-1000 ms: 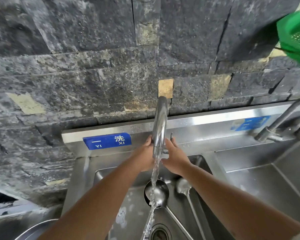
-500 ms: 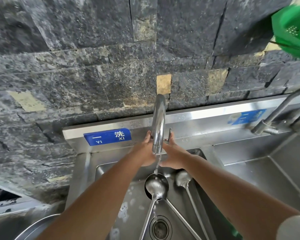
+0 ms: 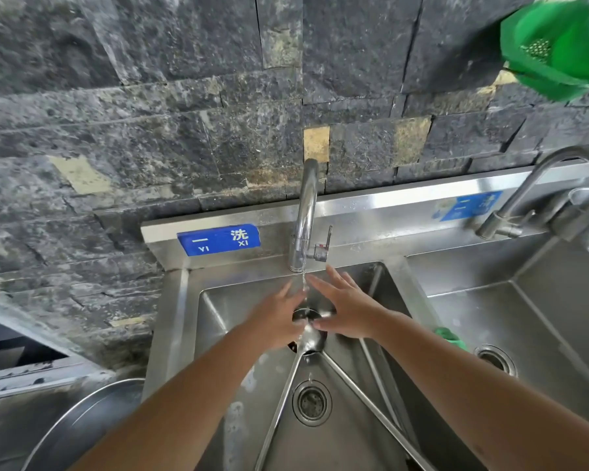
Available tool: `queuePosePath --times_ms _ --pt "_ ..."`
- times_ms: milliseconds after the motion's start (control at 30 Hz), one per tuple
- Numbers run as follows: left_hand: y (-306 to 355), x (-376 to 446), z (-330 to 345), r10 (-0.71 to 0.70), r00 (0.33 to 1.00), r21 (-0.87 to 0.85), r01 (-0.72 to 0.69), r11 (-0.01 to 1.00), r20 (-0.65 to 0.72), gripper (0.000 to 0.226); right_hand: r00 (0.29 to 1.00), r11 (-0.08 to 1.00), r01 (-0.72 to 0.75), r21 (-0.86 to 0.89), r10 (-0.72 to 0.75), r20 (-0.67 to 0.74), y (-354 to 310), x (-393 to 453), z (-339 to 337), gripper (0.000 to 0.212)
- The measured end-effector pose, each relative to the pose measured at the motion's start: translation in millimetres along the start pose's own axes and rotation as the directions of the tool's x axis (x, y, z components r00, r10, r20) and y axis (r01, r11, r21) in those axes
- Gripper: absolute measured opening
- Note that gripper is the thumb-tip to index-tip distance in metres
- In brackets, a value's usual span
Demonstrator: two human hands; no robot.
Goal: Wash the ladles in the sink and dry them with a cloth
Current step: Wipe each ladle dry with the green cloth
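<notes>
Both hands spread under a thin stream of water, above the ladles in the sink.

The left hand [image 3: 279,317] and right hand [image 3: 349,309] hold nothing, fingers straight, either side of the stream from the tap [image 3: 305,212]. Three ladles [image 3: 308,334] lie in the left sink [image 3: 181,334], bowls far, handles fanning near past the drain [image 3: 312,401]; the hands hide part of the bowls. Right: a second sink [image 3: 524,300], second tap [image 3: 538,192], green cloth [image 3: 451,336]. Two blue labels [image 3: 218,239]. Upper right, a green colander [image 3: 558,45].

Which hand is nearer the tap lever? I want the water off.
Right. The right hand is open just below the tap lever, fingertips pointing up toward it. The left hand is open lower and on the far side of the stream.
</notes>
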State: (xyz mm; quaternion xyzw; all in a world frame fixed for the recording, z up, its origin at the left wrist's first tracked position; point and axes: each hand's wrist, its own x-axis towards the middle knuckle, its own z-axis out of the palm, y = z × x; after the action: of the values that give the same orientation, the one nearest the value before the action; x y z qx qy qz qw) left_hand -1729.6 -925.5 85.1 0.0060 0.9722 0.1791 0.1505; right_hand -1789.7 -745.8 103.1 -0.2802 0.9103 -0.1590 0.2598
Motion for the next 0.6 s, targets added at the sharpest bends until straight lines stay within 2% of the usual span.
queuePosePath --times_ms 133,433,600 --pt "7.0 -42.1 3.4 -0.036 0.999 0.094 0.036 0.995 0.001 0.078 0.999 0.994 -0.035 -0.105 0.032 -0.033 4.6 -50.2 15.9 0.097" --pt "31.7 -114.0 -1.1 -0.107 0.99 0.035 0.11 0.993 -0.09 0.074 0.993 0.955 -0.112 -0.276 0.093 -0.078 12.7 -131.6 34.6 0.099" --pt "40.9 -132.8 5.2 -0.126 0.988 0.006 0.127 0.992 -0.091 0.075 0.987 0.949 -0.158 -0.272 0.143 -0.074 26.1 -154.9 40.1 0.098"
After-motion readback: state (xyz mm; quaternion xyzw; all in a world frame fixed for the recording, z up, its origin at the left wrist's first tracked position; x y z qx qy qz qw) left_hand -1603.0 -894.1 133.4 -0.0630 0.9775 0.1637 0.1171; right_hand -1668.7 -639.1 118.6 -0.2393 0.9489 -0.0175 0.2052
